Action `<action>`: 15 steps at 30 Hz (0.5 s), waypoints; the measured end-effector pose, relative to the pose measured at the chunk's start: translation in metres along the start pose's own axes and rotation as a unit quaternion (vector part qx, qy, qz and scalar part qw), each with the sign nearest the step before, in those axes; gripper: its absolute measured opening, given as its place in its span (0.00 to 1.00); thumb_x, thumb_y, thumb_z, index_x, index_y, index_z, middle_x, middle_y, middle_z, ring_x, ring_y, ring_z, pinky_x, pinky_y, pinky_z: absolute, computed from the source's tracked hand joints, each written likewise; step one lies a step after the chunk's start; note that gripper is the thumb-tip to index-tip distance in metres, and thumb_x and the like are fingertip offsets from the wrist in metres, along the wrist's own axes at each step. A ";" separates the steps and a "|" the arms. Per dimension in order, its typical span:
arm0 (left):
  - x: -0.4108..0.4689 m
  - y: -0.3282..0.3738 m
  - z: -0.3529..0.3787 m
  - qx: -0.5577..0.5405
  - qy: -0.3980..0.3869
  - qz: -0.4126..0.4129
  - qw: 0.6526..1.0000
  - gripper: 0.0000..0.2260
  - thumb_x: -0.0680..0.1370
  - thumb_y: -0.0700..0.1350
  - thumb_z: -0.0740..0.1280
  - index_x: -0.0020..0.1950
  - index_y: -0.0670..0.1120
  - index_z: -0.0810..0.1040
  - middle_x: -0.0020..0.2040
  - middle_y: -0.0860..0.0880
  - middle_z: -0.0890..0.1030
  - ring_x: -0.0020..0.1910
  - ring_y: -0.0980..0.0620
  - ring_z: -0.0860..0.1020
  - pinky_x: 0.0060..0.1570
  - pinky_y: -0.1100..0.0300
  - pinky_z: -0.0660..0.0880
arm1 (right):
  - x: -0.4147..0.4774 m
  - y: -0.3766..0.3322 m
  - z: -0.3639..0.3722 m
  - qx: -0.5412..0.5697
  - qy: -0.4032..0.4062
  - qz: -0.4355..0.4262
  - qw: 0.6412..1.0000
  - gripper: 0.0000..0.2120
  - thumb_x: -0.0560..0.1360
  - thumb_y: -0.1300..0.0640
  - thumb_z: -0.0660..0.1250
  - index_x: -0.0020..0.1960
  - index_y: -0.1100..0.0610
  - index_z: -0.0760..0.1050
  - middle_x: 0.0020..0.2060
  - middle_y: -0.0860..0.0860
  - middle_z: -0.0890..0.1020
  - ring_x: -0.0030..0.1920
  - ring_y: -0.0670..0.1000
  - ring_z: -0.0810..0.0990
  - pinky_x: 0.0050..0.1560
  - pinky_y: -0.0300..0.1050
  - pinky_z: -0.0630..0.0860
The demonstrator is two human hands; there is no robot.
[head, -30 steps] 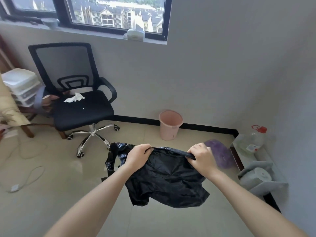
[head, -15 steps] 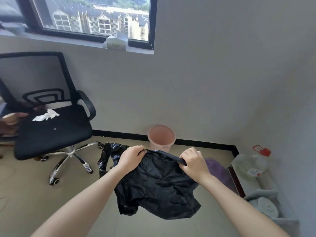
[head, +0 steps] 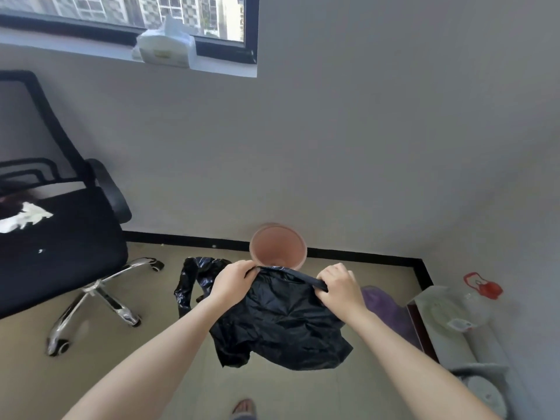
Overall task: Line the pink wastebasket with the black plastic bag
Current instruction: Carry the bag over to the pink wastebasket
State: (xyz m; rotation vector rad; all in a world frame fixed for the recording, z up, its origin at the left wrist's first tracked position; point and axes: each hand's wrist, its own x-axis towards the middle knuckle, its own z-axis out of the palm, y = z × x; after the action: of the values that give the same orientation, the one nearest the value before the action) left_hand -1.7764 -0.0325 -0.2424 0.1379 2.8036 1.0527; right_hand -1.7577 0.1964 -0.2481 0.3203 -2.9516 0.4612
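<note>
The pink wastebasket (head: 278, 246) stands on the floor against the wall, its mouth open and nothing visible inside. I hold the black plastic bag (head: 281, 322) in the air just in front of it. My left hand (head: 233, 280) grips the bag's top edge on the left, and my right hand (head: 339, 287) grips it on the right. The bag hangs crumpled below my hands, with a loose handle strip trailing to the left. The bag's upper edge hides the basket's lower front.
A black office chair (head: 60, 253) with chrome legs stands at the left. A purple object (head: 385, 307) lies right of the bag, by a low shelf with a clear jug (head: 454, 304). A tissue pack (head: 165, 45) sits on the windowsill. A foot (head: 244, 409) shows below.
The view has closed in on the wastebasket, which now sits directly behind the bag's top edge. Both hands keep the same grip on the bag. The chair has slid toward the left.
</note>
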 end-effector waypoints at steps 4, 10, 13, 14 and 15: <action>0.060 0.007 0.008 0.008 -0.028 0.011 1.000 0.12 0.79 0.44 0.58 0.49 0.38 0.77 0.49 0.41 0.81 0.48 0.43 0.78 0.47 0.50 0.73 | 0.042 0.027 0.004 -0.006 -0.040 0.052 0.998 0.06 0.71 0.61 0.66 0.46 0.62 0.77 0.47 0.56 0.81 0.55 0.58 0.73 0.50 0.49 0.65; 0.114 0.013 0.029 0.030 -0.047 -0.004 0.998 0.11 0.80 0.44 0.58 0.50 0.40 0.77 0.49 0.43 0.81 0.48 0.44 0.77 0.40 0.59 0.66 | 0.082 0.068 0.019 -0.001 -0.103 0.078 0.992 0.08 0.73 0.59 0.63 0.50 0.59 0.75 0.51 0.53 0.80 0.57 0.55 0.70 0.51 0.45 0.62; 0.129 0.011 0.047 0.041 -0.039 -0.024 0.998 0.11 0.80 0.44 0.58 0.51 0.41 0.78 0.49 0.43 0.81 0.48 0.44 0.78 0.41 0.58 0.67 | 0.099 0.088 0.031 0.006 -0.136 0.071 0.988 0.09 0.74 0.59 0.62 0.52 0.59 0.75 0.53 0.52 0.79 0.58 0.54 0.70 0.51 0.44 0.62; 0.133 0.008 0.055 0.052 -0.038 -0.034 0.997 0.11 0.80 0.44 0.58 0.51 0.41 0.78 0.48 0.43 0.81 0.48 0.43 0.78 0.41 0.56 0.69 | 0.105 0.096 0.037 0.010 -0.151 0.066 0.986 0.09 0.74 0.59 0.61 0.52 0.59 0.75 0.53 0.52 0.79 0.58 0.54 0.70 0.53 0.45 0.63; 0.139 0.004 0.063 0.064 -0.039 -0.046 0.996 0.11 0.79 0.45 0.58 0.50 0.42 0.78 0.47 0.43 0.82 0.48 0.43 0.78 0.43 0.54 0.71 | 0.111 0.104 0.043 0.014 -0.164 0.059 0.985 0.09 0.74 0.60 0.61 0.53 0.59 0.75 0.54 0.52 0.79 0.58 0.54 0.69 0.55 0.45 0.64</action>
State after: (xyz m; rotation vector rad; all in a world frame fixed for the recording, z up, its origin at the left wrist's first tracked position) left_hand -1.9027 0.0299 -0.3009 0.0615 2.7777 0.8293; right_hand -1.8936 0.2589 -0.3001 0.2458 -3.3008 0.5103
